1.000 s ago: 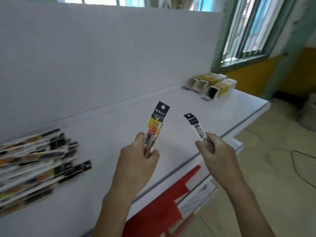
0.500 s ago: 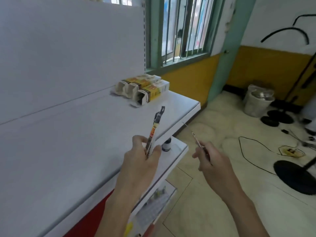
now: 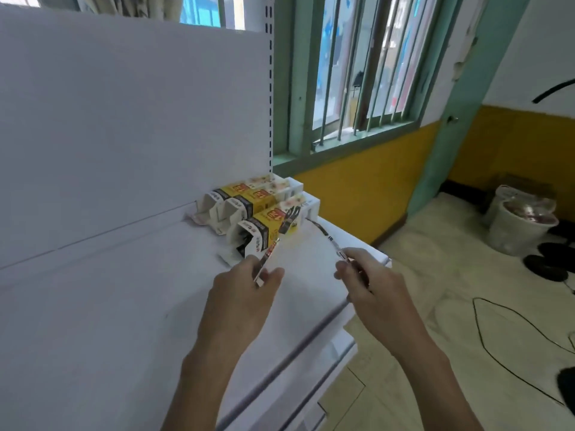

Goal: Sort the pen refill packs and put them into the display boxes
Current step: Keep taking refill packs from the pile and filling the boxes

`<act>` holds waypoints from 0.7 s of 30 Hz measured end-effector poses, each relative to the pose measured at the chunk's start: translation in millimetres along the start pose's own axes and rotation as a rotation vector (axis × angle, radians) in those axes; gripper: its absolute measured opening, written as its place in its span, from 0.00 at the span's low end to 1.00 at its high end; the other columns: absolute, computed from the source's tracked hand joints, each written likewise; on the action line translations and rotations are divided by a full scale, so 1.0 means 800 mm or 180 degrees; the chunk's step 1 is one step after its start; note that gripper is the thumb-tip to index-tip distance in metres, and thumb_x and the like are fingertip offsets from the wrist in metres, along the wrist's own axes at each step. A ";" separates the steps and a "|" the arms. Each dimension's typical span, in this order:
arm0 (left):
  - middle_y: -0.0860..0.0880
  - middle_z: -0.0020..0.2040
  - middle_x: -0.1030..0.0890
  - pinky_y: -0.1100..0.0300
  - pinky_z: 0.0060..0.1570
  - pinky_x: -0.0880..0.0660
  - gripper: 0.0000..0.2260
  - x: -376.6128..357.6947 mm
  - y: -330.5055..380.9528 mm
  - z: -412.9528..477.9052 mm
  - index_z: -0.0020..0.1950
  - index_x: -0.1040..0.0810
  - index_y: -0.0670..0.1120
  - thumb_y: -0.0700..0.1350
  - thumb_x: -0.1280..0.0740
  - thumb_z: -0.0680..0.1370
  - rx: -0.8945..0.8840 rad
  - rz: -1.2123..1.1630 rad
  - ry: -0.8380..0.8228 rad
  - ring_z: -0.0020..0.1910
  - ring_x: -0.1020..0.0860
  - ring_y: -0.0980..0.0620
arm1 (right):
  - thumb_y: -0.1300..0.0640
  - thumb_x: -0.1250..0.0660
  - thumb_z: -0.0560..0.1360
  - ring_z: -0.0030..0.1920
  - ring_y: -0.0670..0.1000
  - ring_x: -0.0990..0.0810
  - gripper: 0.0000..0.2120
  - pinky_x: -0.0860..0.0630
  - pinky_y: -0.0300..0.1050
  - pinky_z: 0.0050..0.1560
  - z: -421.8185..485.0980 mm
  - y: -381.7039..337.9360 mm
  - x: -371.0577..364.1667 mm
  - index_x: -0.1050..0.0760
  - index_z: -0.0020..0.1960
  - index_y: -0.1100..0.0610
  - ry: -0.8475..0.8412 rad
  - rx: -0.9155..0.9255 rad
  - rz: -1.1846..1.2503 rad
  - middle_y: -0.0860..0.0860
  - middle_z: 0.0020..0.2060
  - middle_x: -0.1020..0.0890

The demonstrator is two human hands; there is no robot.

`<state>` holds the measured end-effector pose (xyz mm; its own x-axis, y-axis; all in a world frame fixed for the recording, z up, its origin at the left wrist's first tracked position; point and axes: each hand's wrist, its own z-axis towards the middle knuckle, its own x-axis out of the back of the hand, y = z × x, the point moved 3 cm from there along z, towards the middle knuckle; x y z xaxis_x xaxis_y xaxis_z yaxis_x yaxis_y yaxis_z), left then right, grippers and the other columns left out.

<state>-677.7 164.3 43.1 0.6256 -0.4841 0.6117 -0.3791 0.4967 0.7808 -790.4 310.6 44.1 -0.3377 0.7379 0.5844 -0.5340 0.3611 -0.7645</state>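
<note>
Three yellow, black and white display boxes (image 3: 264,209) lie on their sides at the far right end of the white shelf (image 3: 109,306), open ends facing me. My left hand (image 3: 242,293) pinches a refill pack (image 3: 277,241) seen edge-on, its black top reaching in front of the nearest box (image 3: 267,228). My right hand (image 3: 370,284) pinches a second refill pack (image 3: 329,237), also edge-on, angled up-left toward the same box's far end. Both hands hover just above the shelf, short of the boxes.
A white back panel (image 3: 133,119) rises behind the shelf. The shelf's right edge (image 3: 367,253) drops to a tiled floor with a white bin (image 3: 522,228), a black cable (image 3: 504,346) and black stand bases. A barred window is beyond.
My view has swung right and closer to the display boxes. Both hands moved forward with their packs, now close to the nearest box. The pile of packs at the left is out of view.
</note>
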 end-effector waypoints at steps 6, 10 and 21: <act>0.55 0.34 0.23 0.61 0.34 0.32 0.08 0.010 -0.014 0.047 0.41 0.25 0.51 0.54 0.31 0.72 0.0467 0.0448 0.0712 0.34 0.25 0.57 | 0.51 0.45 0.79 0.28 0.44 0.24 0.10 0.29 0.38 0.28 0.080 0.001 -0.042 0.25 0.49 0.50 -0.0385 -0.0015 0.0892 0.46 0.37 0.18; 0.53 0.39 0.21 0.60 0.35 0.31 0.15 0.003 -0.025 0.067 0.43 0.26 0.50 0.60 0.31 0.69 0.0890 0.0683 0.1119 0.38 0.24 0.53 | 0.54 0.44 0.80 0.28 0.46 0.24 0.12 0.30 0.38 0.27 0.127 -0.004 -0.070 0.24 0.45 0.54 -0.0900 0.0245 0.1339 0.47 0.36 0.18; 0.51 0.38 0.25 0.60 0.33 0.35 0.05 -0.029 -0.004 0.076 0.46 0.26 0.49 0.49 0.38 0.77 0.1051 0.1698 0.2166 0.38 0.24 0.48 | 0.59 0.44 0.79 0.33 0.49 0.25 0.12 0.27 0.46 0.33 0.207 0.000 -0.073 0.24 0.42 0.55 -0.1557 0.0782 0.1550 0.50 0.37 0.19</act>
<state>-732.6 130.5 34.2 0.5384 0.3291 0.7758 -0.8419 0.2509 0.4778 -899.2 172.9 55.1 -0.8579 0.4225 0.2923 -0.3740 -0.1237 -0.9191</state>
